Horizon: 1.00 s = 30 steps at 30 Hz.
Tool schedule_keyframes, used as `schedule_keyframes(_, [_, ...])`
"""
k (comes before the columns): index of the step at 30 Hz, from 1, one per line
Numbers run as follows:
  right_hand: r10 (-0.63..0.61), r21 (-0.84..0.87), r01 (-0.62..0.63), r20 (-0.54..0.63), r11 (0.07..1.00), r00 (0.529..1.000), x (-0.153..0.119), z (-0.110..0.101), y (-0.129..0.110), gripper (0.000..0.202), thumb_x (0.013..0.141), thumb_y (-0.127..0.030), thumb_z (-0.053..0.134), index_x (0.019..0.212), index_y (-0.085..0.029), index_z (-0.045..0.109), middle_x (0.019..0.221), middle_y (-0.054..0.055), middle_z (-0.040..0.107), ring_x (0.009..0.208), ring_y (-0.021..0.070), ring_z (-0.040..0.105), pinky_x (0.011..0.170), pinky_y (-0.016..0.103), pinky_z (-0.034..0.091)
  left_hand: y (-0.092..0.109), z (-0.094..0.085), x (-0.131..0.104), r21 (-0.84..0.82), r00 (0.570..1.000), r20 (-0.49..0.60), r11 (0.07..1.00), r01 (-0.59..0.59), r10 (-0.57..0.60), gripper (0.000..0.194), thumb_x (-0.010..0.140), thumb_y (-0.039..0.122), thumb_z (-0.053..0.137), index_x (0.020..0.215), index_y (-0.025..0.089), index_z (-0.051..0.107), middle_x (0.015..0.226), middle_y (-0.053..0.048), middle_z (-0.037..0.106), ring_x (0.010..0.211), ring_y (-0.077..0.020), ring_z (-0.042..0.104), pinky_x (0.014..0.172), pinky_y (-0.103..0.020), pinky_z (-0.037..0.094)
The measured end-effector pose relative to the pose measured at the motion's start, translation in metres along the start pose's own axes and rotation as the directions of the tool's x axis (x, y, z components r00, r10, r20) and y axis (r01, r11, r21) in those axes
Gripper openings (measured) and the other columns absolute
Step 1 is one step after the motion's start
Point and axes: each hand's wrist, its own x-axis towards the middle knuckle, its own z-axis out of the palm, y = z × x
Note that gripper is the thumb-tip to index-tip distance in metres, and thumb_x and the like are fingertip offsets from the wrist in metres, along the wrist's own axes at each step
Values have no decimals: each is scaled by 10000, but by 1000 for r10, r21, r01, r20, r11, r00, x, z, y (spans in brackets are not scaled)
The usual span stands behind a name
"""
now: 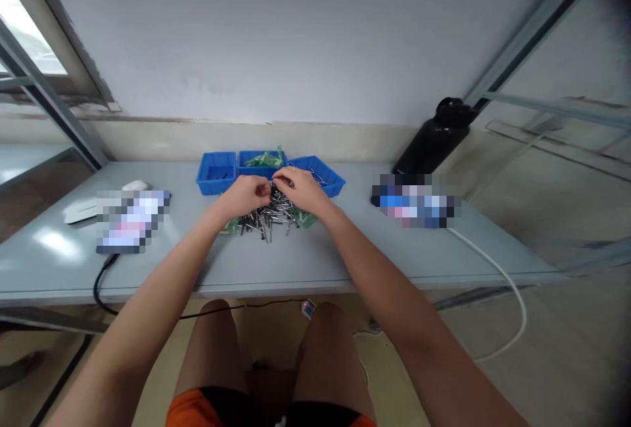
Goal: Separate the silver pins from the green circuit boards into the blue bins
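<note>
So here we are with both hands over a loose pile of screws or similar metal pins (276, 215) in the middle of the grey surface (276, 266), green plastic (304, 219) poking out from under its edges. Our left hand (246, 195) and right hand (304, 189) nearly meet just above the pile, fingers curled in narrow. Can't tell whether either one is pinching a piece, the tips are too small to read.

Behind the pile sit three blue bins: the left bin (217, 187) has a few dark bits inside, the middle bin (245, 171) has crumpled green plastic (266, 160), and the right bin (337, 187) has long shiny pins.

For handling this stuff, I reckon we're best off taking one piece at a time by the shank, with light fingertips, since they're tangled and a hard tug could scatter the lot. Wrists low helps too.

Brands? Nothing we can read on the bins or the black bottle (431, 144), and both screens are pixelated out.
</note>
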Motion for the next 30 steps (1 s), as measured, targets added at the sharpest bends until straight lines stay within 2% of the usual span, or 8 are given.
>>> schedule_keyframes(2, [-7,-17,9,65,1000,998,0,1,0,192,896,-242,457,913,-200,644,914,45,671,838,165,591,778,288,424,0,0,0,-17,999,-48,1000,-18,17,75,687,165,526,723,151,589,676,-4,613,634,-111,533,623,-234,394])
schedule_keyframes(5, [-24,-8,25,102,1000,994,0,2,1,213,900,-208,439,950,-197,646,963,50,680,890,169,598,807,295,422,3,-1,0,-30,996,-87,999,-39,37,79,685,170,522,725,151,587,691,-7,617,638,-109,526,628,-230,400])
schedule_keyframes(12, [49,42,-53,91,998,995,1,0,5,137,881,-256,516,896,-199,639,856,35,677,778,157,605,716,279,430,-1,0,2,6,987,-161,1000,-15,16,89,690,156,533,730,146,611,718,-19,625,666,-120,543,649,-240,408])
schedule_keyframes(17, [68,65,-71,52,995,996,1,0,4,127,889,-263,508,879,-206,621,847,30,673,770,153,602,709,275,428,-11,2,5,6,965,-260,1000,17,-15,178,766,206,541,887,138,653,885,-61,674,783,-148,590,717,-254,443])
schedule_keyframes(20, [68,78,-70,35,994,997,1,0,3,136,890,-275,505,877,-200,617,830,30,666,744,148,591,702,274,423,-13,2,5,31,965,-261,999,43,-34,223,808,257,547,960,147,667,957,-78,681,817,-161,601,743,-269,451])
schedule_keyframes(24, [73,91,-75,27,993,997,1,0,3,145,893,-277,494,877,-196,614,836,32,666,748,148,593,700,275,424,-12,1,5,64,972,-234,997,50,-34,203,823,259,543,912,151,690,914,-75,686,785,-163,599,750,-282,448])
schedule_keyframes(30, [53,138,-56,21,989,998,1,3,7,93,854,-274,557,868,-197,608,811,24,663,745,151,607,698,274,447,-13,2,5,62,957,-288,997,45,-26,182,816,245,545,887,163,691,900,-65,690,777,-162,604,730,-280,455])
